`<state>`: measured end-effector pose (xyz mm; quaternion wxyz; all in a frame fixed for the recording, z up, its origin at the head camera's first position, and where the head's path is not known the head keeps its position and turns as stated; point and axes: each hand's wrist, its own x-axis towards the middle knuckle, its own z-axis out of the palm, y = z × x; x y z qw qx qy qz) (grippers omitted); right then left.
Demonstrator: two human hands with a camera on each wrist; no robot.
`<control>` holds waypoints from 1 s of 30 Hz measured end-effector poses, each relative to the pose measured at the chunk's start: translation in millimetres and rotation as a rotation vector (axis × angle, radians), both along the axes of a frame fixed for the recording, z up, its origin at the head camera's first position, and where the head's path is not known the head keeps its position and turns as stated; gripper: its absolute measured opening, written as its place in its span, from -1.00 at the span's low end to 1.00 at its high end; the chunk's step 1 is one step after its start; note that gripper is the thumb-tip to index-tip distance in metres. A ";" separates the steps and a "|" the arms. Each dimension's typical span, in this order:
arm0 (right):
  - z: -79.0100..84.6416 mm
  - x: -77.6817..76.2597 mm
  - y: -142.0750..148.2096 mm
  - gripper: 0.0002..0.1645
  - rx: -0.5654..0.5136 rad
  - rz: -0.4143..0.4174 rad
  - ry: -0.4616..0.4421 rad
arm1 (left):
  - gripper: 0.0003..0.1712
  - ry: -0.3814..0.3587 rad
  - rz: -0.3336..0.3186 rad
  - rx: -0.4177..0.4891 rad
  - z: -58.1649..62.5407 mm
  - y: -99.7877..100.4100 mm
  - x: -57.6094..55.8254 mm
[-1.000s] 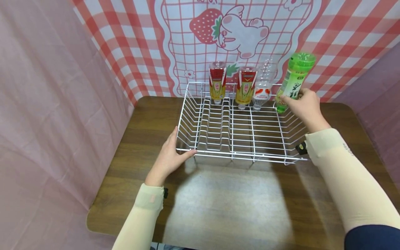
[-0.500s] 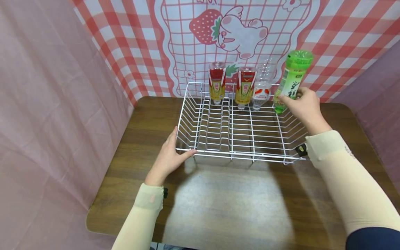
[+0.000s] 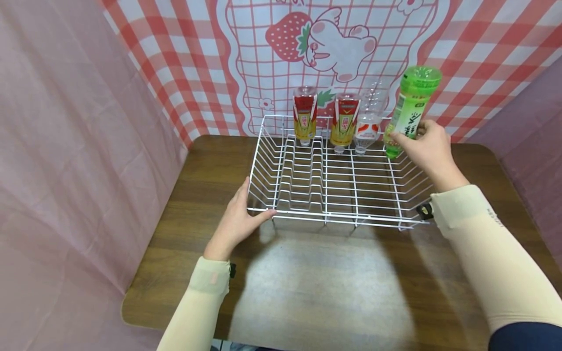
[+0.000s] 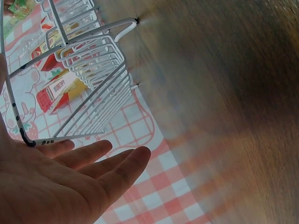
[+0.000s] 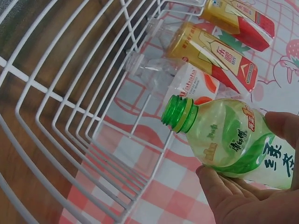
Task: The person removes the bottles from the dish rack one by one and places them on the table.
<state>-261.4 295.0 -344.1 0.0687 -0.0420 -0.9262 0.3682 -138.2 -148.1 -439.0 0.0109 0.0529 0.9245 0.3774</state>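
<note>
My right hand (image 3: 432, 153) grips a green plastic bottle (image 3: 411, 109) turned upside down, thumb on one side and fingers on the other. In the right wrist view the bottle's uncapped green neck (image 5: 180, 114) points toward the wires of a white dish rack (image 3: 342, 217). The bottle leans a little to the right over the rack's back right corner. At the rack's front left corner, my left hand (image 3: 237, 219) lies against the frame, its thumb over the front rail. The left wrist view shows that hand's fingers (image 4: 119, 172) extended, palm facing the rack.
Along the rack's back side, two red and yellow bottles (image 3: 305, 114) (image 3: 345, 122) and a clear bottle (image 3: 368, 130) stand inverted. The rack sits on a wooden table (image 3: 316, 287). Behind it hangs a red checked cloth (image 3: 189, 63), with pink curtains (image 3: 66, 146) at the sides.
My right hand has shifted the green bottle slightly left, and its base has risen a little, so it leans slightly less. The left hand and the rack have stayed in place.
</note>
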 end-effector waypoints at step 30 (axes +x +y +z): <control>23.4 13.5 -13.7 0.04 -0.009 0.010 0.040 | 0.41 0.005 0.008 0.002 0.0 0.4 1.7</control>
